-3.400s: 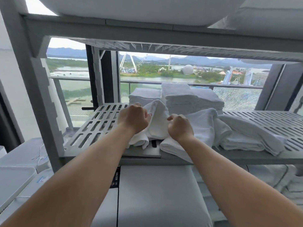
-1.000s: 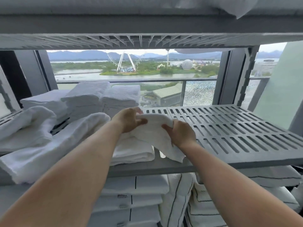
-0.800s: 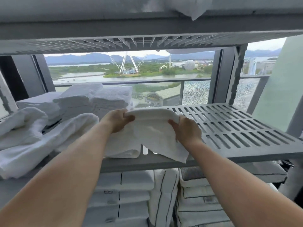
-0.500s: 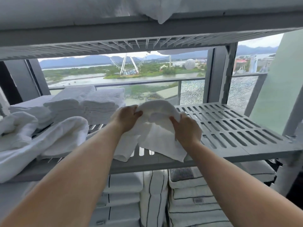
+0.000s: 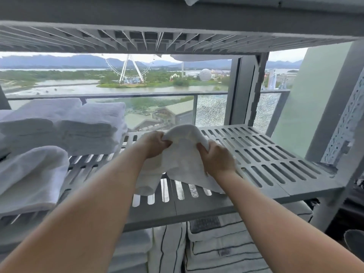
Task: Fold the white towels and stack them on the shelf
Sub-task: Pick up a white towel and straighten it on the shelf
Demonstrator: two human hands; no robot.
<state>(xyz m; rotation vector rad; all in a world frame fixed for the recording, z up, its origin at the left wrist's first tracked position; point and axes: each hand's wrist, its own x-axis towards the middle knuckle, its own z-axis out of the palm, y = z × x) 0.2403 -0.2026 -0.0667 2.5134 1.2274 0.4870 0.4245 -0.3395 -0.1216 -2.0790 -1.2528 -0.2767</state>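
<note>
Gripping a white towel [image 5: 183,158] between them, your left hand [image 5: 154,145] and right hand [image 5: 216,157] each curl fingers into its upper edge, bunching it just above the slotted grey shelf [image 5: 275,162]. Its lower corners droop onto the slats. Left of your left hand sit folded towels [image 5: 78,127] and an unfolded towel [image 5: 29,174].

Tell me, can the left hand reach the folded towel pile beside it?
Probably yes, once it lets go: the left hand grips the towel now, but only bare shelf lies between it and the folded stack.
</note>
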